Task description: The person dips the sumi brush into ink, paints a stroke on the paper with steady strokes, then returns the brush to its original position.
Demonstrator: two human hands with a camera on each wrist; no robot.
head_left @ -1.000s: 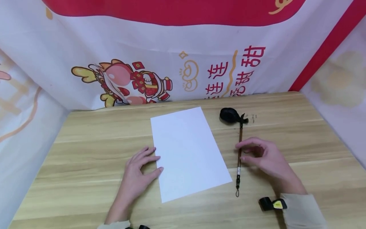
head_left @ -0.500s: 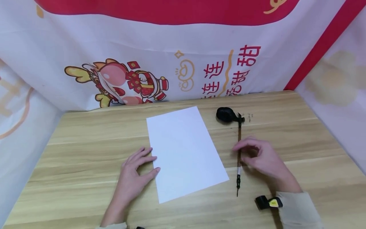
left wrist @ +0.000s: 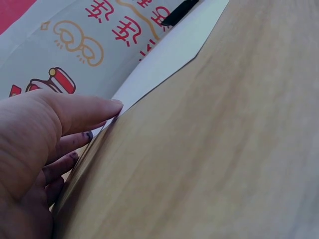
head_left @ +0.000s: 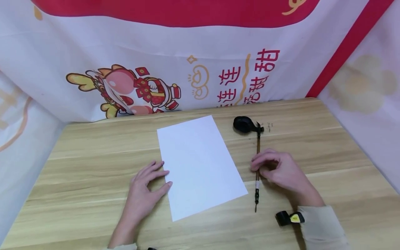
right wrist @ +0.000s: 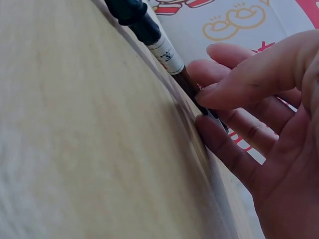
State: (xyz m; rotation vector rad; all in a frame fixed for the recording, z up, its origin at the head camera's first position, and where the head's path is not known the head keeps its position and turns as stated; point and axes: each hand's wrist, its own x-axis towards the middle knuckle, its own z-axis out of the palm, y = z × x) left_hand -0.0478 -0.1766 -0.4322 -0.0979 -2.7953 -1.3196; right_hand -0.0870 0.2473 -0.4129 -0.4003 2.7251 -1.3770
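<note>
A blank white sheet of paper (head_left: 203, 166) lies slightly askew on the wooden table. My left hand (head_left: 142, 194) rests at its left edge, fingers spread and fairly straight; in the left wrist view the thumb (left wrist: 92, 112) touches the paper's edge. To the right of the sheet, my right hand (head_left: 285, 173) pinches the brown handle of a writing brush (head_left: 257, 189) between thumb and fingers. The right wrist view shows the brush's white label (right wrist: 167, 56) and dark end cap close to the tabletop. The brush's far tip lies at a small black ink dish (head_left: 243, 124).
Dark ink-like marks (head_left: 269, 127) spot the table right of the dish. A printed white and red cloth (head_left: 175, 45) hangs along the table's back edge, with more cloth at both sides. A wrist camera (head_left: 289, 217) sits at the right cuff.
The head view has shifted a little, sliding the scene leftward. The brush has turned about its length: its end loop, seen broad before, now shows edge-on. The left hand stays at the paper's edge.
</note>
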